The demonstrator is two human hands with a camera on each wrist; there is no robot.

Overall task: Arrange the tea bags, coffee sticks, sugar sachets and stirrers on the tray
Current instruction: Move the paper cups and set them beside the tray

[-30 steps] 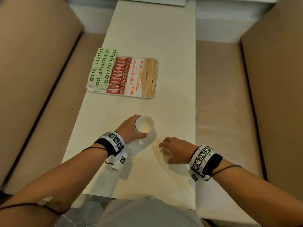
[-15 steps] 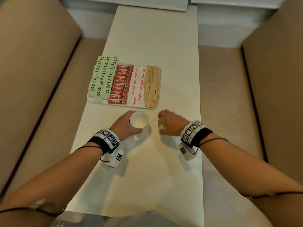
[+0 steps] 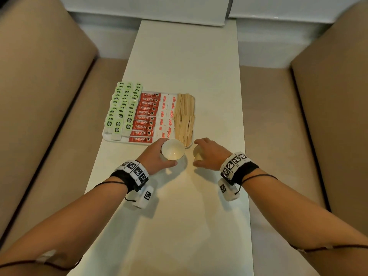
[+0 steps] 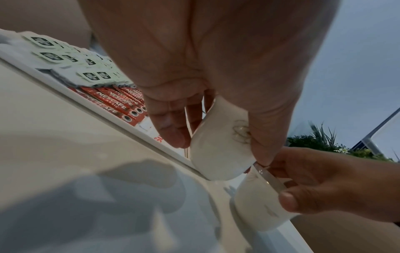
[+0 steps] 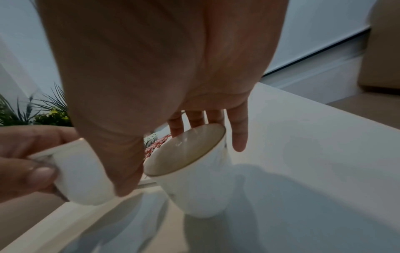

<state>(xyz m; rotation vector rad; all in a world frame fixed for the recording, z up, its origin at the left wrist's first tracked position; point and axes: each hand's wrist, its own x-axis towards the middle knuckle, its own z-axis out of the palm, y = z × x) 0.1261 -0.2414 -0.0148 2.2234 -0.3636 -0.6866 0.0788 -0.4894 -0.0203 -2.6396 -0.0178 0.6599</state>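
A white tray on the table holds rows of green tea bags, red coffee sticks, white sugar sachets and wooden stirrers. My left hand grips a small white cup at the tray's near right corner; the cup is tilted and just off the table. My right hand holds a second white cup from above, just right of the first. This cup is empty and close to the tabletop.
The long white table runs away from me between two beige benches. A ledge and wall close its far end. Bare tabletop lies beyond the tray, to its right and in front of me.
Both hands have carried their cups forward, away from me, to the tray's near edge. The right hand has travelled farther and now sits beside the left.
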